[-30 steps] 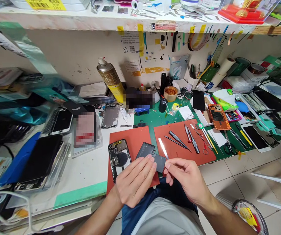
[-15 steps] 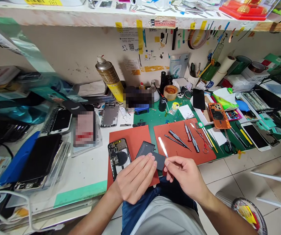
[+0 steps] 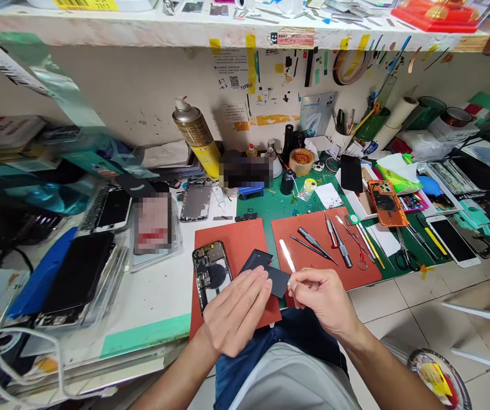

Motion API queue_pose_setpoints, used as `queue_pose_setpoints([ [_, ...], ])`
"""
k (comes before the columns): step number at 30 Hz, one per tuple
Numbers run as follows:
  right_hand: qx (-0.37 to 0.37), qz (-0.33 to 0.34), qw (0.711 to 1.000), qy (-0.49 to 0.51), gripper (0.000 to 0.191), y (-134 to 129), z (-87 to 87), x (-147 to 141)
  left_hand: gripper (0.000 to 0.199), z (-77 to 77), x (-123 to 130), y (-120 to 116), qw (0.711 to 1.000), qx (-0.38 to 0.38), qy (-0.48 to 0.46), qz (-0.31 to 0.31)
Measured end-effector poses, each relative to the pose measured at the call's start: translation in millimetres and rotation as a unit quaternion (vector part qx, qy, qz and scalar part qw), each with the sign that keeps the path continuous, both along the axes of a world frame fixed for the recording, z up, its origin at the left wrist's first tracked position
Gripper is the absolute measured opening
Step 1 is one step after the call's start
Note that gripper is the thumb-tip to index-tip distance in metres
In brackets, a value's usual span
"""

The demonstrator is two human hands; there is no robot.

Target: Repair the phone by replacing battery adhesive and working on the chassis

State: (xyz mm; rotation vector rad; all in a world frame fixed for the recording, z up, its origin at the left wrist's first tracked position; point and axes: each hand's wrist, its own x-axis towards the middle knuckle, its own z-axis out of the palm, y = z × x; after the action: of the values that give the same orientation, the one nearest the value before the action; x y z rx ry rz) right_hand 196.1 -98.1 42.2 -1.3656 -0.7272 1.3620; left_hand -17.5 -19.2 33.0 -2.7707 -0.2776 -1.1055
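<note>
Dark grey plate (image 3: 279, 282) between left hand (image 3: 239, 310) and right hand (image 3: 322, 296)

The left hand lies palm down with its fingers straight and pressed together, their tips over the near left end of the dark grey plate. Its thumb is out of sight, so I cannot tell whether it grips from beneath. The right hand has its thumb and forefinger drawn together at the plate's right corner; whatever sits between them is too small to make out.

Just beyond the left hand's fingers shows a black flat piece (image 3: 255, 258), partly covered by that hand. In this view the plate overlaps it; whether the two are joined is unclear. A bright, narrow blade (image 3: 286, 253) slants away from the right hand's fingertips, and I cannot tell if it is held.

Just left of the left hand, an opened phone (image 3: 213, 273) lies on a red mat (image 3: 237, 233), its inner parts facing up. Beyond the right hand, a second red mat (image 3: 288, 226) carries a grey-handled screwdriver (image 3: 313, 242) and other slim tools. Farther right of that hand are scissors (image 3: 406, 259), an orange phone shell (image 3: 387, 203) and a white-framed phone (image 3: 453, 239). Well beyond the left hand, a spray can (image 3: 196, 136) stands on the desk (image 3: 159, 296).
</note>
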Motion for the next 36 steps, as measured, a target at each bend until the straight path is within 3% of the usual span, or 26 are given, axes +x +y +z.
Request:
queue_pose_setpoints([
  [7, 0.056, 0.034, 0.998, 0.002, 0.012, 0.8, -3.8, 6.1, 0.027, -6.9, 3.0, -2.5, 0.994, -0.085, -0.057, 0.032],
  [13, 0.08, 0.033, 0.996, 0.002, 0.01, -1.4, -3.9, 3.7, 0.036, -8.0, 12.4, -11.5, 0.97, -0.185, -0.143, 0.071],
  [19, 0.116, 0.003, 0.991, -0.069, 0.012, -1.2, 6.1, -3.7, 0.022, -7.5, 22.2, -29.3, 0.892, -0.379, -0.189, 0.159],
  [24, 0.126, 0.03, 0.992, -0.004, 0.013, -6.7, -1.5, 1.3, 0.01, -2.8, 25.8, -28.3, 0.842, -0.457, -0.209, 0.196],
  [27, 0.124, 0.037, 0.989, 0.067, 0.015, -10.6, -5.4, 4.9, 0.007, -1.7, 24.6, -21.4, 0.782, -0.538, -0.219, 0.227],
  [32, 0.116, 0.003, 0.993, 0.029, 0.019, -11.4, -1.3, 9.9, 0.032, 3.0, 23.6, -13.5, 0.614, -0.729, -0.235, 0.19],
  [36, 0.105, -0.012, 0.994, 0.006, 0.017, -13.0, -2.1, 14.6, 0.042, 7.9, 27.3, -12.2, 0.541, -0.786, -0.24, 0.179],
])
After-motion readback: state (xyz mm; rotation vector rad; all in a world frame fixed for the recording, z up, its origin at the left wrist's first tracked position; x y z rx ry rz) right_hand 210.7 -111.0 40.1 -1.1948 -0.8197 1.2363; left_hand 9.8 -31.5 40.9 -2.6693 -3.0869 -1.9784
